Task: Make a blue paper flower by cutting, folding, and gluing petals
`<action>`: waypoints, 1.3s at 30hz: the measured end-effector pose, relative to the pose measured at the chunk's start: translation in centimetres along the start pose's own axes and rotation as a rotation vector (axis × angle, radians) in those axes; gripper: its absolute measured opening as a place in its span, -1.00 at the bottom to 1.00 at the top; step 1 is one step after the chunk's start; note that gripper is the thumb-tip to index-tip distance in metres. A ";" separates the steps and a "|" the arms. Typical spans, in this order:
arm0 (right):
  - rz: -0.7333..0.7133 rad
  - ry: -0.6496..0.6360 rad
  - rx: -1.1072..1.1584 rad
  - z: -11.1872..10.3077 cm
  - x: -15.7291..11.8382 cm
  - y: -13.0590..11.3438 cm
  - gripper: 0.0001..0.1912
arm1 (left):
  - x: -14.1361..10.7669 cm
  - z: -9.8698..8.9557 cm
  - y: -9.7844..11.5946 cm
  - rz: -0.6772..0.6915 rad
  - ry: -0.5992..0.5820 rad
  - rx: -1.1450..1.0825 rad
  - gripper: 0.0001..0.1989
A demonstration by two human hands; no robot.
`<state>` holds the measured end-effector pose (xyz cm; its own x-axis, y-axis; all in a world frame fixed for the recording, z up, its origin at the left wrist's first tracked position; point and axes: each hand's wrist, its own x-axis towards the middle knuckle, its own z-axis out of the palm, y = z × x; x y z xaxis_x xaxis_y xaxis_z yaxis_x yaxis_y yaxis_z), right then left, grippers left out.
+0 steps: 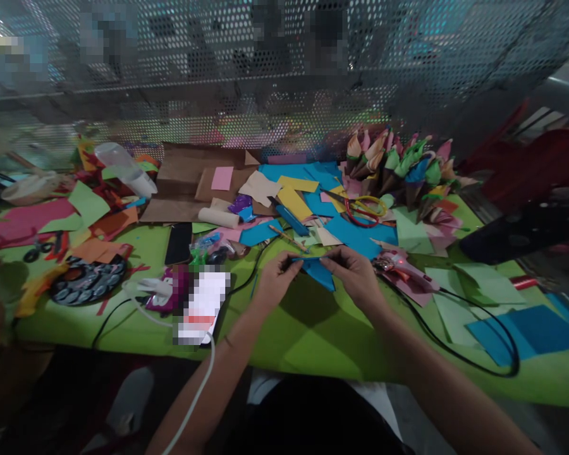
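The left hand (281, 281) and the right hand (355, 278) share one small blue paper piece (321, 274), each pinching it between thumb and fingers at opposite ends of its upper edge; that edge is the line of its long side, running nearly level from one set of fingertips to the other, across the person's front. From the edge a pointed flap slants down toward the right hand, so the hanging part lies nearer to the right hand than to the left; whether the paper is folded or rolled where the fingers cover it, I cannot tell.

The piece is held up over the near part of the green table (284, 341), its shadow falling below; just beyond the fingertips lies a pencil (290, 239), with a blue cutter (290, 217) past it and red-and-yellow-handled scissors (361, 224) farther back, toward the right-hand side; a pink glue gun (402, 266) lies beside the right hand, with light-green sheets (448, 311) farther out; on the left hand's side rests a lit phone (205, 302); a cluster of paper cones (414, 178) stands at the back right, well apart from both hands.
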<state>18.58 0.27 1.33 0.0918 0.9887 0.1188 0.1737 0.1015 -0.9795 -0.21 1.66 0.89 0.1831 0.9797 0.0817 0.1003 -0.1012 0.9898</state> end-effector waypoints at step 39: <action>-0.101 -0.011 -0.169 -0.2 0.3 0.8 -0.72 | 1.3 -0.7 -0.4 -0.092 0.175 -0.166 -0.70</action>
<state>19.00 0.63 0.58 0.0546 0.9757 0.2121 0.3442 0.1810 -0.9213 -0.69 3.11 0.72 0.0076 1.0000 -0.0045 -0.0560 0.0049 0.9984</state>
